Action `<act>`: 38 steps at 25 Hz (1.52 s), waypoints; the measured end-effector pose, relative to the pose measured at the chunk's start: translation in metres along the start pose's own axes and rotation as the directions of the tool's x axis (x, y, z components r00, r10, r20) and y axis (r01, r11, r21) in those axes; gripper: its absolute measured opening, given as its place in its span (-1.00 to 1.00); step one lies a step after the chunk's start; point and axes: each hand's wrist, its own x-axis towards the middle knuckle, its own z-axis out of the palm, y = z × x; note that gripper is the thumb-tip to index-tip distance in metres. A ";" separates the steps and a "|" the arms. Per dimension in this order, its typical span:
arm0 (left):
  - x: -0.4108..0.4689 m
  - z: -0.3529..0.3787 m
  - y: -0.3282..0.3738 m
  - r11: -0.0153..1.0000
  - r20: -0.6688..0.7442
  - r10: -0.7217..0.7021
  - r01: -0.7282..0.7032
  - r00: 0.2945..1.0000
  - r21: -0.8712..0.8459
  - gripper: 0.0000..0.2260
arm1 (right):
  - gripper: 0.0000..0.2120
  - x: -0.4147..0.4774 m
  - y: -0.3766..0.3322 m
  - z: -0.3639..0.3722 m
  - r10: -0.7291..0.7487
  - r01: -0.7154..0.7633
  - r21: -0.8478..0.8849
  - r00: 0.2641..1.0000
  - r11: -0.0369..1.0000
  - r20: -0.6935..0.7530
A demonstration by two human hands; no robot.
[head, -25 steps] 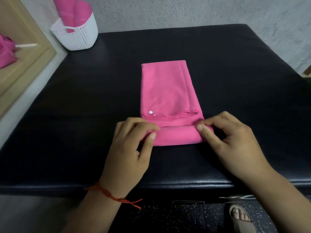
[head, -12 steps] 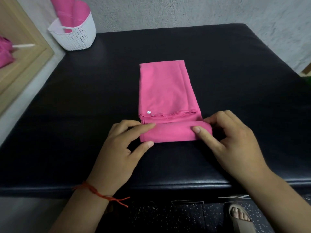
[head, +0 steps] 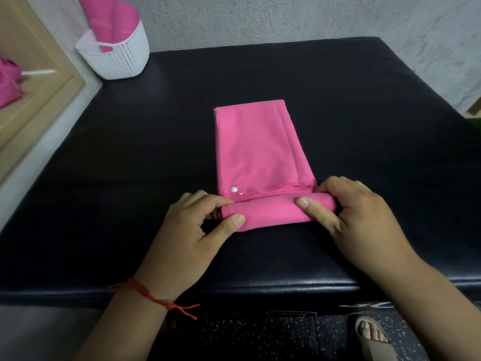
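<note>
Both hands, left hand (head: 186, 237) and right hand (head: 356, 222), pinch pink cloth (head: 257, 149)'s rolled 6 o'clock end with curled fingers (head: 303, 203) on black surface (head: 104, 178).

left grip (head: 187, 238): fingers curled, thumb pinching | right grip (head: 361, 225): fingers curled, thumb pinching

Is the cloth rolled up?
Partly. The pink cloth is rolled at its near end, gripped by left hand and right hand; the rest lies flat.

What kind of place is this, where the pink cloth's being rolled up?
Probably a plain room at home or a small workroom: a black padded bench against a rough plaster wall, and a white basket holding pink rolls like the pink cloth being rolled.
</note>
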 end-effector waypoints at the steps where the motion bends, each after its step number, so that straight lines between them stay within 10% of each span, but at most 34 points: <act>1: 0.001 -0.005 0.000 1.000 -0.005 0.009 -0.009 1.000 -0.020 -0.76 | -0.54 0.000 0.000 0.000 -0.004 0.004 0.005 1.000 1.000 -0.002; 6: 0.019 -0.025 0.027 0.997 -0.146 0.080 -0.082 0.986 -0.010 -0.91 | -0.56 0.001 0.000 0.002 0.001 -0.001 0.082 1.000 0.997 -0.002; 12: 0.103 0.027 0.083 0.960 0.373 0.005 -0.109 0.928 0.259 -0.60 | -0.53 0.000 0.001 -0.003 0.025 -0.031 0.154 0.999 0.988 0.041; 20: 0.124 0.041 0.100 0.849 0.448 -0.054 -0.195 0.892 0.491 -0.64 | -0.45 0.003 0.005 -0.001 0.000 -0.007 0.118 0.999 0.993 0.054; 30: 0.096 0.032 0.082 0.899 0.097 -0.130 0.076 0.987 0.431 -0.94 | -0.43 -0.003 0.004 -0.004 0.020 -0.026 0.163 0.999 0.986 0.038; 35: 0.154 -0.025 0.126 0.627 0.426 -0.303 -0.159 0.852 0.763 -0.90 | -0.47 -0.002 0.003 -0.004 0.009 -0.011 0.155 1.000 0.988 0.015; 38: 0.240 -0.088 0.156 0.599 0.060 -0.142 0.037 0.988 0.800 -0.84 | -0.50 -0.002 0.003 -0.003 0.001 -0.003 0.147 1.000 0.989 0.012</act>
